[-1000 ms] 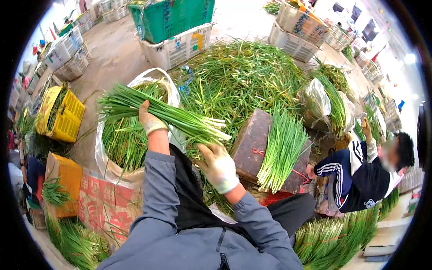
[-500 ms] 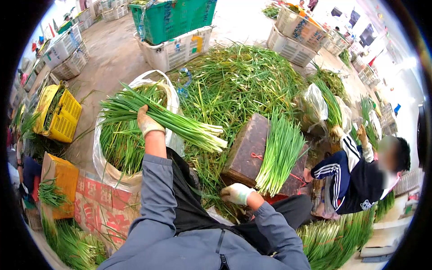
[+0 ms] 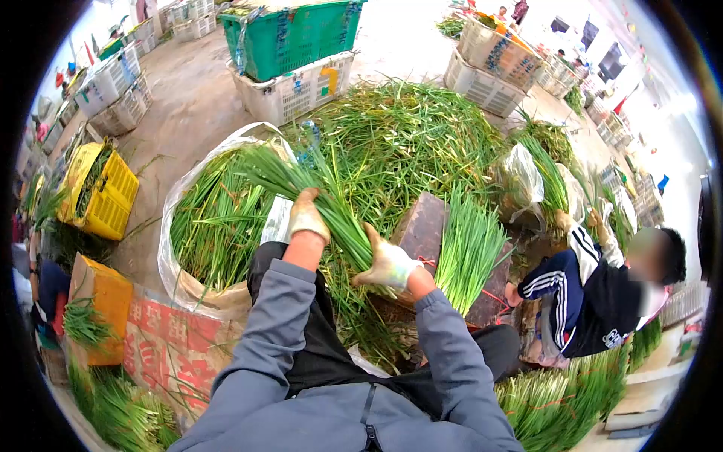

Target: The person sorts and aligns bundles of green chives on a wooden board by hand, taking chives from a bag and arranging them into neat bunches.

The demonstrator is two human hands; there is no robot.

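My left hand (image 3: 308, 218), in a pale work glove, is closed around a bunch of garlic chives (image 3: 345, 227). The leaves point up and left over the lined sack, and the pale stem ends slope down toward my right. Against that lower end is my right hand (image 3: 390, 262), also gloved, thumb and fingers spread wide; its palm hides the stem tips. Just right of it, another chive bunch (image 3: 468, 252) lies on a dark wooden block (image 3: 419, 226) with red ties (image 3: 426, 261) near it.
A white-lined sack (image 3: 172, 260) of loose greens stands at left, and a large heap of chives (image 3: 410, 151) lies ahead. Crates (image 3: 295, 38) are stacked behind it. A yellow basket (image 3: 113, 197) is farther left. At right sits a person (image 3: 602, 294) beside more bundles (image 3: 561, 392).
My left hand has brought the chive bunch right and closer to my body, tilting it steeper. The right hand has risen from beside the block to the stem ends, its fingers spreading.
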